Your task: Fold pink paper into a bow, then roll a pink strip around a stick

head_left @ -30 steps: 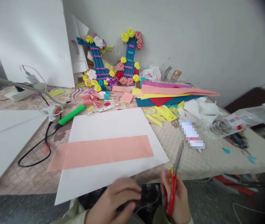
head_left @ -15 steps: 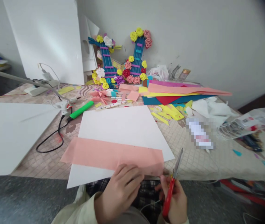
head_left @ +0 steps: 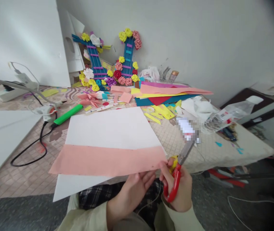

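A long pink paper strip (head_left: pixel 108 159) lies across a white sheet (head_left: pixel 110 128) at the table's near edge. My left hand (head_left: pixel 132 192) pinches the strip's lower right part from beneath, fingers closed on it. My right hand (head_left: pixel 177 189) grips red-handled scissors (head_left: pixel 178 166) with a yellow pivot. Their blades point up and to the right, just off the strip's right end.
On the left lie a glue gun (head_left: pixel 46 110) with a black cord, a green marker (head_left: pixel 67 114) and a large white board (head_left: pixel 4 134). Stacked coloured sheets (head_left: pixel 170 93), yellow scraps and flower-decorated blue letters (head_left: pixel 108 61) fill the back. A plastic bottle (head_left: pixel 230 114) lies right.
The pink strip slid from the middle of the white sheet to its near edge. My left hand took hold of it. My right hand raised the scissors to the strip's right end.
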A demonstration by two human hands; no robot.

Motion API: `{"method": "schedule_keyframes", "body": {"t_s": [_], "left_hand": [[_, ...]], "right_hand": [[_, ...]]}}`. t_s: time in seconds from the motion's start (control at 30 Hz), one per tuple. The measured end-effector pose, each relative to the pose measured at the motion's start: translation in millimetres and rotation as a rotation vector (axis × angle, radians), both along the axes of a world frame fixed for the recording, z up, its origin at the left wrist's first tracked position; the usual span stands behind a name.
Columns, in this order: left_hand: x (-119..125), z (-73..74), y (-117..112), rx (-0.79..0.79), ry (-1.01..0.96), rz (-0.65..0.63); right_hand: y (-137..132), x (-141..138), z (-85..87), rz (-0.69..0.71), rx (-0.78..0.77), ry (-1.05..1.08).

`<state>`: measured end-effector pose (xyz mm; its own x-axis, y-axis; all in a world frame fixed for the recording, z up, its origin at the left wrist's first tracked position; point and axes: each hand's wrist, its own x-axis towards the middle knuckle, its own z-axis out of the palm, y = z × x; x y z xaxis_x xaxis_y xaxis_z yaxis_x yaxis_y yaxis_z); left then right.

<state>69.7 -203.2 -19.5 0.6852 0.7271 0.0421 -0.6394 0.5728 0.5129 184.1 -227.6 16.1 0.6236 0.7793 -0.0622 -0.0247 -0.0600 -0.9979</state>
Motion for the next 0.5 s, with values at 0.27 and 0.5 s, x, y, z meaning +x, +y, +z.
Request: {"method": "schedule_keyframes", "body": {"t_s": [0.27, 0.5], "left_hand": [[24, 37.3, 34, -0.214, -0.051, 0.229], [15, 44.6, 52, -0.219, -0.175, 0.365]], "right_hand": [[13, 16, 13.1, -0.023, 0.03, 0.035], [19, 11, 2.6, 0.07, -0.007, 0.142]]}}
